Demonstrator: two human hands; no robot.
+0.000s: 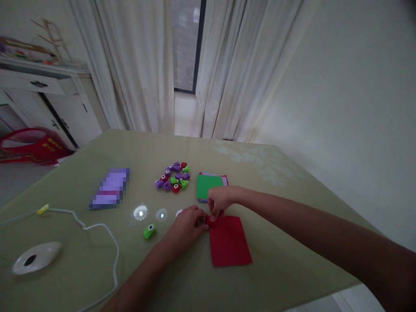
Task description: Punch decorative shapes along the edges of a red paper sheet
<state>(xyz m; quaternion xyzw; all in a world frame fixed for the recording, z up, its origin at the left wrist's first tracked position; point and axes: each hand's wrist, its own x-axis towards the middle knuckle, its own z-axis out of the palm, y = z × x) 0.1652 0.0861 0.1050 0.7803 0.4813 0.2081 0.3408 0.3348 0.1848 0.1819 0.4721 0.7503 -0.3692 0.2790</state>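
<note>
A red square sheet [230, 242] lies on the table in front of me. At its upper left corner is a small red craft punch [210, 222], mostly covered by my fingers. My left hand [190, 223] curls around the punch's left side, thumb and fingertips closed at it. From above, my right hand [220, 200] comes down in a fist with the thumb pressed on the punch. Just behind it sits a stack of coloured sheets with a green sheet [208, 185] on top. A green craft punch [150, 231] stands left of my left hand.
Several purple, red and green craft punches [176, 188] are grouped farther back. A blurred purple pack [110, 188] lies to the left. A white cable [112, 236] curves past a white oval object [37, 258]. Curtains [136, 65] hang beyond the table [260, 173].
</note>
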